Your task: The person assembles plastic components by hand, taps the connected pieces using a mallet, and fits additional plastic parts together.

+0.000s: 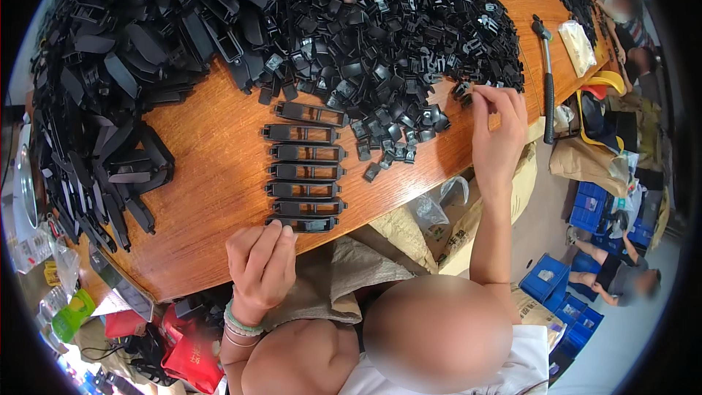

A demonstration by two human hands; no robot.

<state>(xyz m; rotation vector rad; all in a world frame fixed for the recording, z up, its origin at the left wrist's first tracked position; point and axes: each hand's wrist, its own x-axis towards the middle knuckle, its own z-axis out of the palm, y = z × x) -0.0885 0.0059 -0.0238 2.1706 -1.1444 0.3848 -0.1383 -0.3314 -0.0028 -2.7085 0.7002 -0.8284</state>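
Table (205, 168) — left fingers (275, 241) on frame (314, 226) — right fingers (480, 111) at clip (463, 91)

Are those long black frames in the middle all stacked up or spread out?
Spread out: the black frames lie in a row, one after another, with wooden table showing between several.

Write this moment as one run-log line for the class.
left hand: at end of nearest black frame | right hand: at small-parts pile | other frames: column on wooden table

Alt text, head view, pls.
A person's left hand touches the nearest of seven black rectangular plastic frames lined up on a brown wooden table; the right hand is at the edge of a heap of small black plastic clips.
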